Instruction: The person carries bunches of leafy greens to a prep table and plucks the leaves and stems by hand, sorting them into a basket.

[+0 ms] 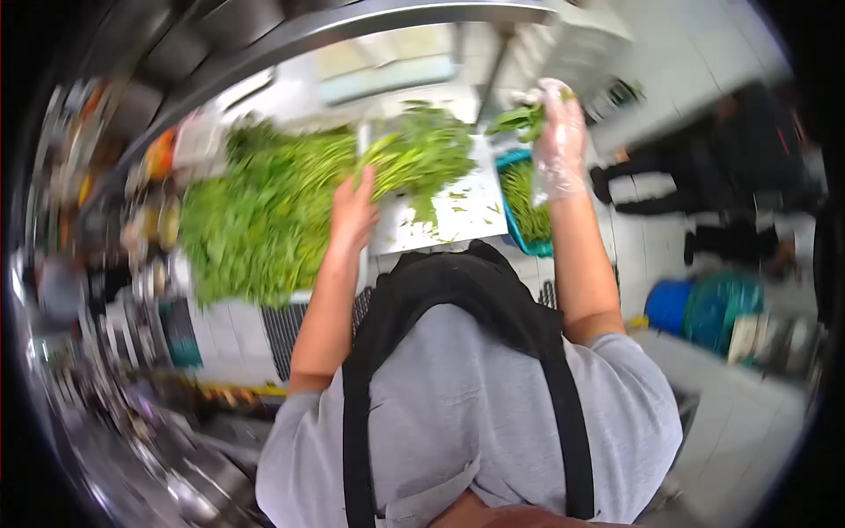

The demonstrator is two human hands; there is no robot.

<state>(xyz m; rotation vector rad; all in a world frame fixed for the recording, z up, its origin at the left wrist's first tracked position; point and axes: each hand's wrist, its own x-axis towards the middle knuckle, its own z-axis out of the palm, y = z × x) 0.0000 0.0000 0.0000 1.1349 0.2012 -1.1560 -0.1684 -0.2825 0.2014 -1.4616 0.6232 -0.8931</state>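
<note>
My bare left hand is closed around the stems of a bunch of leafy greens, whose leaves spread to the right over a white board. Beside it on the left lies a large heap of the same long-stemmed greens. In a clear plastic glove, my right hand is raised above a teal basket and closed on a few leafy sprigs. Cut green pieces lie inside that basket. Small leaf scraps are scattered over the board.
A metal shelf edge crosses above the work surface, with a pale blue-edged tray at the back. To the right, a person in dark clothes is on the tiled floor near a blue tub. Kitchenware crowds the left side, blurred.
</note>
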